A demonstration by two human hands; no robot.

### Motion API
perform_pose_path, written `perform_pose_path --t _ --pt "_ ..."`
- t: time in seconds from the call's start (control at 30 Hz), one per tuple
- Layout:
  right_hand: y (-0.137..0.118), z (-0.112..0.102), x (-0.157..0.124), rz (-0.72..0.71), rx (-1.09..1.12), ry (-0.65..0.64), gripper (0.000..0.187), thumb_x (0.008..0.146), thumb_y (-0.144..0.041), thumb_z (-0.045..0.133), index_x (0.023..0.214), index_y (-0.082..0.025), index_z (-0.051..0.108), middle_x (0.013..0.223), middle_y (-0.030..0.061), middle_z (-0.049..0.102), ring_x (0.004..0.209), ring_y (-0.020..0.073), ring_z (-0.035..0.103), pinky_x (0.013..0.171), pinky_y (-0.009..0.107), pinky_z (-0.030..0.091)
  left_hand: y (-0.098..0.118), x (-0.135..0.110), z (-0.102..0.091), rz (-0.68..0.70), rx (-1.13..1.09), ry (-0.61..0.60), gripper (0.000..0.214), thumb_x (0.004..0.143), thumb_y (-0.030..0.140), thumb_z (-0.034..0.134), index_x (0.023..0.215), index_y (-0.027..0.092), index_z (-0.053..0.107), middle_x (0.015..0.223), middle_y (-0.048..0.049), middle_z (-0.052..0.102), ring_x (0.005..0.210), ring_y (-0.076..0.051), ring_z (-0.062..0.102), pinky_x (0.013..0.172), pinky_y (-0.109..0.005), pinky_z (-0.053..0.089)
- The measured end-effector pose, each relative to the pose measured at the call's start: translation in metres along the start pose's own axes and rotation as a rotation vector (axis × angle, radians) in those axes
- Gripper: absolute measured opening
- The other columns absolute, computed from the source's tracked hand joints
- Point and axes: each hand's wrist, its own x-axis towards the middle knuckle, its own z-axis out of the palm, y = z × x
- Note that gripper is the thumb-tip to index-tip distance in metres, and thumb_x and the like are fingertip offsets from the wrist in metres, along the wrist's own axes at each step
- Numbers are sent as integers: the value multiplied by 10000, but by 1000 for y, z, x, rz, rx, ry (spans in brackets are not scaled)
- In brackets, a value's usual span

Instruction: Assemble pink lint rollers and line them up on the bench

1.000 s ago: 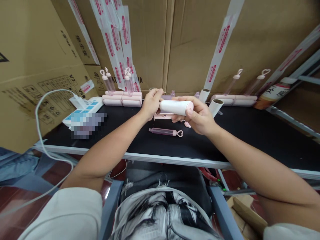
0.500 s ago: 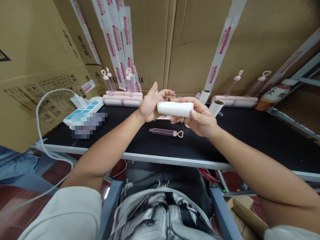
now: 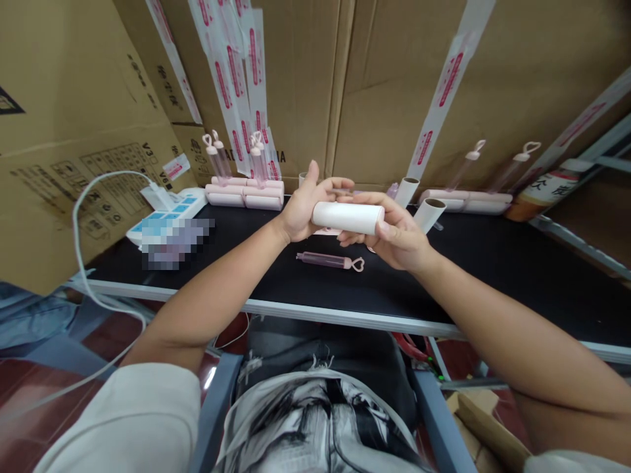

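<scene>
My right hand [image 3: 401,233] is closed around the right part of a white lint roller head [image 3: 348,217] with a pink end, held level above the table. At its left end is my left hand [image 3: 308,207], open, with the thumb up and the fingers stretched out behind the roll. The palm appears to touch that end. Below, on the black surface, lies a clear purplish handle [image 3: 324,260] with a pink heart-shaped loop. Another pink-and-white piece [image 3: 328,231] is mostly hidden behind the roll and hands.
Two white paper tubes [image 3: 430,213] stand tilted right of my hands. Assembled lint rollers [image 3: 263,195] lean against the cardboard [image 3: 300,85] at left, and more rollers [image 3: 466,202] at right beside a bottle [image 3: 547,190]. A power strip [image 3: 170,217] with a white cable sits left.
The view has shifted slightly. The lint roller head stays in my right hand, and my left palm is now closer against its left end.
</scene>
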Motion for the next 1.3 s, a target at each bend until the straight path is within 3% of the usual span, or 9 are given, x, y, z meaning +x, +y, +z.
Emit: perform_pose_path --t 0.1,0.27,0.4,0.5,0.57,0.67,0.77,1.03,1.3 --pt "7 -1 1 16 20 -4 731 798 -590 957 1410 -321 660 1605 106 640 1209 291 783 971 474 715 -3 5 6 116 95 119 745 1117 761 259 1543 216 534 1373 -165 730 1341 -315 698 1008 -413 612" --pt "14 7 -1 110 95 -94 1048 656 -698 993 1557 -378 564 1664 110 575 1422 346 660 1107 548 647 -11 11 20 249 90 355 650 1188 505 39 1557 248 509 1598 -103 599 1586 -235 518 1313 -440 406" --pt "6 7 -1 63 54 -35 995 666 -644 994 1530 -387 572 1604 96 616 1381 340 683 1115 560 636 -15 13 17 224 90 436 671 1181 460 41 1409 210 621 1486 -139 670 1415 -228 637 1195 -408 499" --pt "-6 -5 1 -41 -60 63 936 697 -745 921 1497 -403 577 1517 80 674 1282 338 731 1063 571 659 -19 13 1 230 284 327 601 1164 549 262 1149 161 720 1145 -142 770 1072 -236 724 953 -376 566" --pt "-15 -15 3 -97 -174 119 952 711 -854 834 1513 -425 554 1513 76 687 1242 355 744 1008 593 672 -23 13 -10 244 583 202 399 1093 466 510 997 165 754 1000 -104 785 947 -229 711 898 -367 545" --pt "-23 -23 4 -131 -295 165 1014 702 -966 730 1543 -438 525 1534 76 688 1223 379 750 951 600 676 -26 11 -17 178 988 22 239 993 298 609 932 176 806 984 -108 817 932 -257 724 862 -376 524" --pt "-24 -21 2 -133 -302 164 1041 696 -1001 692 1544 -419 530 1511 87 706 1185 389 763 905 596 680 -25 8 -14 80 1194 -73 260 994 293 600 974 187 836 1072 -135 840 996 -290 758 831 -370 531" --pt "-18 -16 4 -163 -190 183 1007 735 -1013 653 1503 -364 597 1427 110 748 975 349 791 757 521 676 -16 2 -4 -78 1440 -180 318 1015 313 614 1191 163 832 1183 -197 828 1165 -367 789 905 -404 582" --pt "-23 -9 5 -155 -158 213 1004 731 -1021 652 1486 -358 637 1350 115 776 884 334 774 664 486 639 -5 -2 -1 -185 1436 -217 236 939 243 650 1027 147 847 1070 -195 837 1082 -360 800 841 -392 572"
